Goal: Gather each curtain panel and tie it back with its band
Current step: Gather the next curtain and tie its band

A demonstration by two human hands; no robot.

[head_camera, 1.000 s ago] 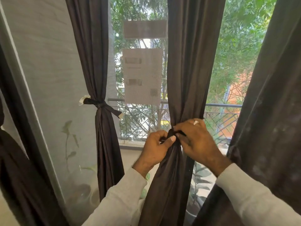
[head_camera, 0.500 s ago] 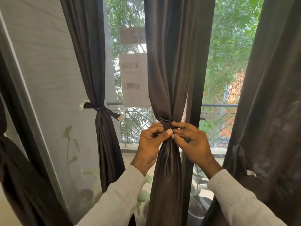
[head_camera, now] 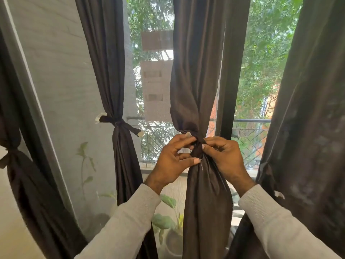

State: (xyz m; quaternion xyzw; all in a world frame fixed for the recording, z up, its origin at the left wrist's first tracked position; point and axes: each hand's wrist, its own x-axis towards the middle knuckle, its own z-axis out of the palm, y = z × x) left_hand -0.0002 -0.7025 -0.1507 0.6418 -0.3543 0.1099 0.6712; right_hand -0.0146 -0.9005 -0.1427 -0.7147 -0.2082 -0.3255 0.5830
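Both hands meet at the middle panel: the left hand and right hand pinch its dark band at the cinched waist. Farther left hangs a tied panel; beyond the glass, a railing.

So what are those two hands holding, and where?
Both the left hand and right hand pinch the dark band at its knot, around the gathered middle curtain panel.

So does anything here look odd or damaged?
Only small things: a loose thread hangs below the band both hands are tying, and pale patches mark the right curtain.
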